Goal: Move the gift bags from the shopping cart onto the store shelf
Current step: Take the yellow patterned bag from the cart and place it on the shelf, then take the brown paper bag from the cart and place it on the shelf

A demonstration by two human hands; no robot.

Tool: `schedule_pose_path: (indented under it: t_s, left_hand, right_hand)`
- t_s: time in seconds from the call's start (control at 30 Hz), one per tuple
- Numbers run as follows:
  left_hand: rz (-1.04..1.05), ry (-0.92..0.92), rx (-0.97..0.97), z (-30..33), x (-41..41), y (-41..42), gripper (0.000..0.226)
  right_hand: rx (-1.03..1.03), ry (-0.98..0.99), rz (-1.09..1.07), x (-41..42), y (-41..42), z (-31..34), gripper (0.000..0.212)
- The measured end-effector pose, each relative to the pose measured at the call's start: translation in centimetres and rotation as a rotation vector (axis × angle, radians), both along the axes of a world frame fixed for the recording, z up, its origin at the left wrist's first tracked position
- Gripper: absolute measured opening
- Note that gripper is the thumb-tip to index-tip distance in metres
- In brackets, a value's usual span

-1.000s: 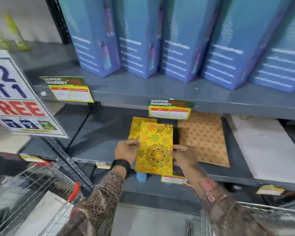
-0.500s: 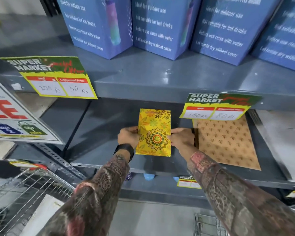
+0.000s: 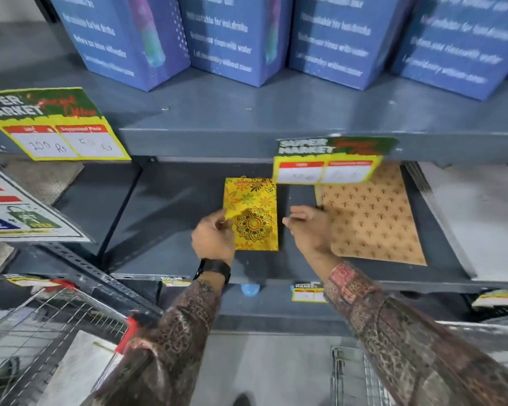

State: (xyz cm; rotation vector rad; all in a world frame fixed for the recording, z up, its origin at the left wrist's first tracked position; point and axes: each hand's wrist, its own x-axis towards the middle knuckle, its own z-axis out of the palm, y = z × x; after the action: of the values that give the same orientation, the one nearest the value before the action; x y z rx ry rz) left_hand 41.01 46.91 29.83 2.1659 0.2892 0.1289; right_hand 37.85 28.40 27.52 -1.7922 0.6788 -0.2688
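A yellow gift bag (image 3: 254,206) with a floral mandala print lies flat on the grey middle shelf (image 3: 173,212). My left hand (image 3: 213,238) rests at the bag's lower left edge, thumb and fingers touching it. My right hand (image 3: 308,228) hovers just right of the bag, fingers apart, not touching it. A wire shopping cart (image 3: 56,332) with red handle caps stands at lower left, with a pale flat item (image 3: 79,367) inside.
A brown patterned paper bag (image 3: 373,218) lies flat to the right, then a white stack (image 3: 475,215). Blue boxes (image 3: 226,36) line the upper shelf. Price tags (image 3: 56,124) hang from the shelf edges. A promo sign (image 3: 15,212) juts out at left. A second wire basket (image 3: 358,376) sits lower right.
The yellow bag went from held up in both hands to lying flat on the shelf. My right hand has let go and pulled slightly right; my left hand stays at its edge.
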Motion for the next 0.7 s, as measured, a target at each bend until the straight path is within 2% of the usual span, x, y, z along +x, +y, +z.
schedule_pose_path:
  t_s: [0.1, 0.2, 0.3, 0.4, 0.47, 0.53, 0.6, 0.7]
  left_hand:
    - [-0.064, -0.077, -0.091, 0.6, -5.6, -3.7, 0.025]
    - [-0.260, -0.018, -0.126, 0.1, -12.5, -10.3, 0.024]
    - [-0.519, 0.106, -0.086, -1.8, -19.8, -18.6, 0.024]
    - [-0.632, 0.257, -0.143, -4.4, -23.7, -23.4, 0.023]
    - [-0.729, 0.356, -0.122, -6.9, -27.8, -27.5, 0.025]
    - [-0.811, 0.480, -0.075, -10.1, -31.2, -30.3, 0.027]
    - [-0.832, 0.591, -0.036, -13.8, -33.8, -32.6, 0.028]
    - [-0.828, 0.721, 0.002, -19.7, -36.1, -34.9, 0.035]
  right_hand:
    - [-0.007, -0.138, -0.043, -6.3, -1.6, 2.0, 0.026]
    - [-0.040, -0.172, -0.141, -15.3, -6.1, 2.1, 0.022]
    - [-0.102, -0.054, -0.308, -25.9, -13.8, -0.8, 0.020]
    - [-0.194, 0.080, -0.443, -32.9, -19.2, -3.6, 0.017]
    - [-0.164, 0.241, -0.500, -38.4, -23.6, -5.9, 0.019]
    - [-0.107, 0.318, -0.559, -42.5, -26.8, -9.1, 0.025]
    - [-0.026, 0.436, -0.567, -45.3, -29.5, -13.2, 0.030]
    - [0.039, 0.610, -0.498, -47.3, -32.5, -18.2, 0.017]
